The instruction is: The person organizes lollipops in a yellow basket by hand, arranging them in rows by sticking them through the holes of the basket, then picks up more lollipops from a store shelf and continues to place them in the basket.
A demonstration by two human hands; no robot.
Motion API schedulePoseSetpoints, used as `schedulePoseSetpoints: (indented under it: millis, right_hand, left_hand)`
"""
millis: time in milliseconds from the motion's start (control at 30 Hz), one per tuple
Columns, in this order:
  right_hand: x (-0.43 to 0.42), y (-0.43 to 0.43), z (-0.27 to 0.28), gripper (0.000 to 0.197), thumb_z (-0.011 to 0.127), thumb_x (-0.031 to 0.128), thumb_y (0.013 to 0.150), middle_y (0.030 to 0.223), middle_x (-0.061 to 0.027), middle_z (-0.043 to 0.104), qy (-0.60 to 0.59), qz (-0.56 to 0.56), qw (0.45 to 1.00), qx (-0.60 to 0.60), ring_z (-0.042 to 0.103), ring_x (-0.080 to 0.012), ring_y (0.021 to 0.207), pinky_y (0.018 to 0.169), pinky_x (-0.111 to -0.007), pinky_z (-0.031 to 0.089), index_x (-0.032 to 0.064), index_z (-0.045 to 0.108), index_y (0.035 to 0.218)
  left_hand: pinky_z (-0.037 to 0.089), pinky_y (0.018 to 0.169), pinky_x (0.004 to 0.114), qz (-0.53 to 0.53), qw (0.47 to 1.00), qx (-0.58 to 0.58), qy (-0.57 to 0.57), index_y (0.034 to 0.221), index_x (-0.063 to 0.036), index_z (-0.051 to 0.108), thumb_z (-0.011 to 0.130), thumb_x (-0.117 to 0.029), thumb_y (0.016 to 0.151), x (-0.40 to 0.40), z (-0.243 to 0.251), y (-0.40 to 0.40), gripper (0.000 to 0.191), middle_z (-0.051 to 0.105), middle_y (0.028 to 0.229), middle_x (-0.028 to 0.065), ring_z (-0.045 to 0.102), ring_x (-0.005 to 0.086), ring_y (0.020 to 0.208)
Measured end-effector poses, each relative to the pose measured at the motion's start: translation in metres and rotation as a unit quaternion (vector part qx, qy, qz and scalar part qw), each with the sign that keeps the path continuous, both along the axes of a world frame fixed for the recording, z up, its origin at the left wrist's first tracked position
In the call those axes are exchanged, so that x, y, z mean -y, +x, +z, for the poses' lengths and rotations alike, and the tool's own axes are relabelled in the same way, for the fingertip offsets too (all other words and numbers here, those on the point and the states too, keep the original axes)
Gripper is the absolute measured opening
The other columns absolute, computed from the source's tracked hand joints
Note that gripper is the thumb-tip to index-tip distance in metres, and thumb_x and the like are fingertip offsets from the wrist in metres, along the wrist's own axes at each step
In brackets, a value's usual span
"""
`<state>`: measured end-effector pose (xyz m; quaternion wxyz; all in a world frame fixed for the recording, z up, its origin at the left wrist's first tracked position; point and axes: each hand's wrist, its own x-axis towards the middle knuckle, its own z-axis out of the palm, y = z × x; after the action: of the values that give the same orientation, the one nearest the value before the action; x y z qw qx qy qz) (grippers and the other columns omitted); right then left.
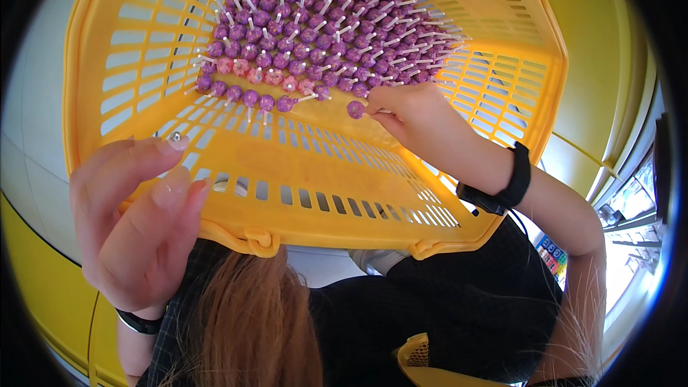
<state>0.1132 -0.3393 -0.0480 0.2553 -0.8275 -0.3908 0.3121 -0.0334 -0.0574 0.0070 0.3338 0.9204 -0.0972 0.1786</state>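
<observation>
A yellow plastic basket (pixel 322 166) with slotted walls lies before me, its opening towards me. Inside, purple-wrapped lollipops (pixel 306 35) stand in dense rows with their white sticks pointing outward. A short run of pink-wrapped lollipops (pixel 273 76) sits near the front rows. My right hand (pixel 424 118) pinches one purple lollipop (pixel 355 109) at its stick, over the bare strip beside the front row. At the basket's near left rim is my left hand (pixel 140 220), fingers apart and nothing seen between them; a ring with a small shiny stone or stud shows at a fingertip.
Yellow panels (pixel 570 80) rise at the right, and a pale surface (pixel 32 113) lies to the left. The basket's handle hinge (pixel 262 242) is at the near rim. Shelves with goods (pixel 634 199) show at far right. A yellow object (pixel 424 365) lies at the bottom.
</observation>
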Motion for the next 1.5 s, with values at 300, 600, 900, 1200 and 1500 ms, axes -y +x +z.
schedulePoseSetpoints:
  millis: [300,600,900,1200,1500]
  right_hand:
    - [-0.011,-0.006,-0.029,0.012,0.054,0.001,0.084,0.068,-0.0232,0.062,-0.074,0.062,0.995,0.017,0.065,-0.0390,0.066,0.062,-0.047,0.053,-0.0029,0.058,0.095]
    - [-0.018,-0.008,-0.035,0.006,0.054,0.003,0.084,0.065,-0.0243,0.059,-0.075,0.033,0.996,0.015,0.063,-0.0413,0.064,0.058,-0.049,0.051,-0.0024,0.054,0.087]
    - [-0.020,-0.008,-0.037,0.009,0.054,-0.001,0.081,0.064,-0.0245,0.059,-0.089,0.052,0.994,0.032,0.063,-0.0414,0.064,0.057,-0.049,0.052,-0.0040,0.050,0.089]
    - [-0.019,-0.008,-0.039,0.010,0.055,-0.001,0.080,0.064,-0.0240,0.059,-0.060,0.055,0.995,0.057,0.064,-0.0402,0.064,0.056,-0.048,0.052,-0.0038,0.051,0.088]
    - [-0.019,-0.008,-0.038,0.010,0.056,0.001,0.083,0.061,-0.0227,0.058,-0.062,0.041,0.996,0.058,0.063,-0.0394,0.061,0.054,-0.048,0.052,-0.0035,0.051,0.091]
  left_hand:
    - [0.051,0.079,0.042,-0.013,1.000,-0.012,0.007,0.113,-0.0042,0.057,0.069,0.009,0.076,-0.005,0.003,-0.001,0.041,0.065,0.104,0.0186,0.061,0.0312,0.090]
    - [0.050,0.085,0.046,-0.051,0.998,-0.024,0.009,0.122,-0.0010,0.053,0.064,0.012,0.077,-0.009,0.001,0.000,0.048,0.065,0.106,0.0220,0.062,0.0324,0.094]
    - [0.050,0.086,0.046,-0.052,0.999,-0.014,0.007,0.121,0.0005,0.053,0.062,0.013,0.078,-0.009,-0.002,-0.001,0.046,0.065,0.104,0.0227,0.062,0.0325,0.094]
    - [0.050,0.086,0.046,-0.059,0.998,-0.027,0.021,0.121,0.0013,0.053,0.061,0.014,0.078,-0.011,0.002,0.000,0.045,0.065,0.105,0.0229,0.062,0.0327,0.094]
    - [0.050,0.087,0.046,-0.064,0.997,-0.032,0.023,0.120,0.0011,0.053,0.061,0.014,0.078,-0.013,0.002,0.000,0.045,0.066,0.105,0.0224,0.062,0.0326,0.095]
